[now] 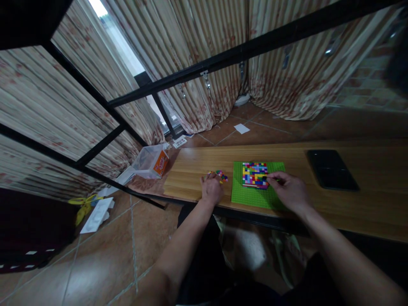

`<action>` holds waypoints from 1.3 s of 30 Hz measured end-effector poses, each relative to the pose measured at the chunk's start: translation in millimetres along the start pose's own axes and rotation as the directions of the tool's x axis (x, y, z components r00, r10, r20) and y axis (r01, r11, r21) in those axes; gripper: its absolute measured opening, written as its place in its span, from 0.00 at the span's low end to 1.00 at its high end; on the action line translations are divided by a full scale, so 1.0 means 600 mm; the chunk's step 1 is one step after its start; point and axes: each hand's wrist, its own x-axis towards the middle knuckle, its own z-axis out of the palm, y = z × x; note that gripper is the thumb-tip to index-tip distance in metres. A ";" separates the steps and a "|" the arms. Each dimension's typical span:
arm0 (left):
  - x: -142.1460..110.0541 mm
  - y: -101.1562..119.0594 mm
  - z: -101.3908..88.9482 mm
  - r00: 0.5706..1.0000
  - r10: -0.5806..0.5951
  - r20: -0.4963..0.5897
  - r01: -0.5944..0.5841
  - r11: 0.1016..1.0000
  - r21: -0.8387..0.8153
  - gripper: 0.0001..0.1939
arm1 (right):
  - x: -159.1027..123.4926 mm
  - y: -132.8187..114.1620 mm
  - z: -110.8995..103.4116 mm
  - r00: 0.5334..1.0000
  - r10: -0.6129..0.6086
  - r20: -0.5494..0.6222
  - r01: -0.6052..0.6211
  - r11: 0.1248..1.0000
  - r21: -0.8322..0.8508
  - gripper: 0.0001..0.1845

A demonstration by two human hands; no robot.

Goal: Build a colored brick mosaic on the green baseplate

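A green studded baseplate (239, 193) lies on the wooden bench. On it sits a built-up block of multicoloured toy bricks (253, 174), roughly square. My right hand (288, 189) is at the right side of this block, with thumb and forefinger pinched at its edge. A small dark brick (264, 178) shows at those fingertips; its details are too small to make out. To the left of the baseplate, my left hand (211, 189) rests on the bench with fingers somewhat apart, touching or just beside a little pile of loose coloured bricks (222, 175), which it partly covers.
A black phone-like slab (331, 169) lies on the wooden bench (188, 170) at the right. Beyond the bench's left end stands a clear plastic box (148, 161) with an orange label. A black metal frame (191, 72) crosses in front of patterned curtains (216, 34).
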 end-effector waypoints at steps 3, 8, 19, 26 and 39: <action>0.001 -0.002 0.000 1.000 -0.011 0.008 0.011 1.000 0.011 0.12 | 0.001 0.000 0.002 1.000 0.004 0.006 -0.004 1.000 0.004 0.16; 0.003 -0.002 0.005 1.000 -0.023 -0.009 0.022 0.999 -0.028 0.10 | 0.001 -0.002 0.002 1.000 0.009 0.004 -0.009 1.000 0.000 0.15; 0.007 -0.005 0.020 0.982 0.070 -0.173 -0.134 0.910 -0.391 0.11 | 0.005 -0.009 0.000 1.000 -0.006 -0.026 0.007 1.000 0.030 0.13; -0.011 0.010 0.029 0.973 0.087 -0.214 -0.192 0.823 -0.535 0.09 | 0.005 -0.017 -0.005 0.999 -0.013 -0.050 0.015 0.999 0.045 0.12; 0.001 0.093 0.020 0.978 -0.049 -0.203 -0.113 0.693 -0.712 0.10 | 0.009 -0.011 -0.005 0.990 -0.129 -0.057 0.125 0.989 -0.077 0.11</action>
